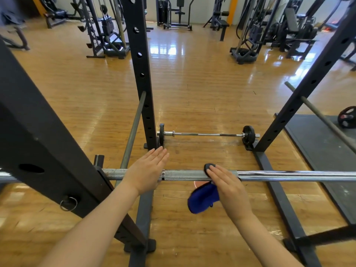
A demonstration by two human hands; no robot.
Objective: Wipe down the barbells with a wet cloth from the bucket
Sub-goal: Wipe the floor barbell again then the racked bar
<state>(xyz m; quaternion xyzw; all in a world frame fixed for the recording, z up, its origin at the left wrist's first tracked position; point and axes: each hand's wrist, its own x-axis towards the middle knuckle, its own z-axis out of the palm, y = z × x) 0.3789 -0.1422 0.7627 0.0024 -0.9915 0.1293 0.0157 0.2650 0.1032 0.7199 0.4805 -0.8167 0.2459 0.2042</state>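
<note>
A black rack (138,60) carries a steel barbell (269,175) crosswise. The left hand (147,171) lies flat on the bar near the rack's left upright, fingers straight. The right hand (227,186) presses a blue cloth (203,199) against the bar's middle (cloth mostly hanging below), fingers straight.

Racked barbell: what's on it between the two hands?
Head view: between the left hand and right hand, only bare knurled shaft of the racked barbell with a thin ring mark; the blue cloth sits under the right hand.
</note>
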